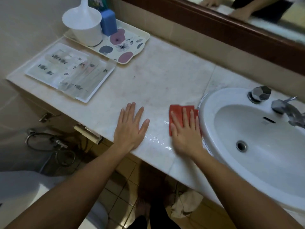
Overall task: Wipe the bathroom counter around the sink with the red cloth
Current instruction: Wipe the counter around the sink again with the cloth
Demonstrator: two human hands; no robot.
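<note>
The right hand presses flat on the folded red cloth beside the white oval sink; the left hand rests open on the pale marble counter. A wet streak near the front edge suggests wiping is underway, most of it left.

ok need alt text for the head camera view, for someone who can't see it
A person's right hand presses a red cloth flat on a pale marble counter beside a white sink, while the left hand rests flat nearby. Two trays sit at the counter's far left.

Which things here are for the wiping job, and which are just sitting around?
For the job: red cloth, right hand pressing it, counter, sink.

Just sitting there: flowered tray, white cup, blue sponge, flat packets, tap.
</note>
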